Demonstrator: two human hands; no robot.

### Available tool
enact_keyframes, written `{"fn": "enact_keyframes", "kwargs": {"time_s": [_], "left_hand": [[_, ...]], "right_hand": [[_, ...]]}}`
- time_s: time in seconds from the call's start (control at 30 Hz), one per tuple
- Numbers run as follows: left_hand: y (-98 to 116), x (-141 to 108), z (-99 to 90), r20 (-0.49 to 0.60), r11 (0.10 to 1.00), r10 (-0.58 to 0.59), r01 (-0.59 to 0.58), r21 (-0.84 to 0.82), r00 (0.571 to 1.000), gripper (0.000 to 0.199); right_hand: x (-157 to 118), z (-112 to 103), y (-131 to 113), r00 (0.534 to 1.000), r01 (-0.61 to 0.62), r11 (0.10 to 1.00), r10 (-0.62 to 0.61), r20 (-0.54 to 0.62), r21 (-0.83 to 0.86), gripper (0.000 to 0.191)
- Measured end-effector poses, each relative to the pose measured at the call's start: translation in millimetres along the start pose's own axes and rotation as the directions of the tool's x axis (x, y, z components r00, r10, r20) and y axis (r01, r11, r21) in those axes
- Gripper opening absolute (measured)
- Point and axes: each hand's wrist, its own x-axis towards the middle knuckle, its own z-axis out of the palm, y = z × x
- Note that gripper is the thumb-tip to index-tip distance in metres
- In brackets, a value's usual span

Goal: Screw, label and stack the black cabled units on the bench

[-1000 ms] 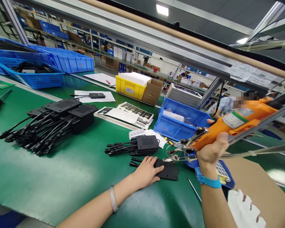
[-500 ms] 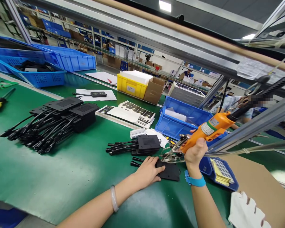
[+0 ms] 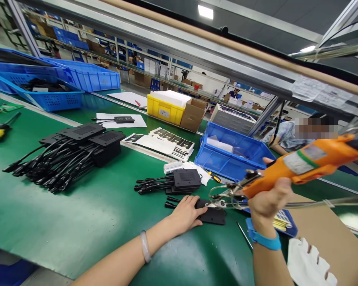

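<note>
My left hand [image 3: 183, 214] lies over the left end of a flat black plastic box [image 3: 214, 216] on the green bench. Its fingers and thumb span the box and hold it against the surface. Two short black cable ends [image 3: 170, 204] stick out to the left of the hand. My right hand [image 3: 270, 198] is closed around an orange electric screwdriver [image 3: 304, 163], tilted with its front end down to the left. The metal and clear tubing at the tool's front [image 3: 223, 200] is over the box; whether the tip touches it I cannot tell.
Black cabled boxes [image 3: 187, 180] are stacked behind my left hand, with a larger pile [image 3: 83, 133] at left. Blue bins [image 3: 229, 163], a yellow bin [image 3: 164, 109] and printed sheets [image 3: 173, 141] stand behind. A white glove [image 3: 307, 262] lies at right. A person [image 3: 283, 133] sits across the bench.
My right hand and the orange screwdriver have moved right and lower, and the tool leans flatter. A thin metal shaft now shows beside my right wrist. My left hand stays on the box.
</note>
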Motion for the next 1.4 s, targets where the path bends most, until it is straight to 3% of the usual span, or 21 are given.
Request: {"fn": "enact_keyframes", "kwargs": {"time_s": [0.13,0.47,0.97,1.13,1.27,1.4], "left_hand": [[1.2,1.1,-0.9,0.001,1.000,-0.011,0.011,0.003,1.000,0.055],[2.2,1.8,-0.3,-0.007,1.000,-0.025,0.025,-0.004,1.000,0.043],[-3.2,4.6,6.2,-0.014,1.000,-0.010,0.010,-0.025,1.000,0.057],[-3.0,4.5,8.8,0.002,0.999,0.043,-0.043,-0.019,0.999,0.054],[0.6,2.2,9.6,0.028,0.993,0.118,-0.117,-0.031,0.993,0.053],[1.3,-0.3,8.9,0.028,0.992,0.125,-0.124,-0.037,0.992,0.054]], "right_hand": [[11.7,-4.5,-14.3,0.998,0.039,0.999,-0.039,-0.058,-0.001,0.050],[-27.4,-8.9,17.1,0.993,-0.098,0.995,0.099,0.063,-0.017,0.041],[-48.8,-8.3,10.6,0.995,-0.068,0.997,0.070,0.070,-0.021,0.047],[-24.5,-12.8,-4.2,1.000,-0.027,1.000,0.027,0.010,-0.004,0.046],[5.3,1.0,-18.0,1.000,0.016,0.999,-0.015,-0.014,0.038,0.057],[7.8,18.1,-5.9,0.998,-0.044,0.996,0.041,0.048,0.074,0.057]]}}
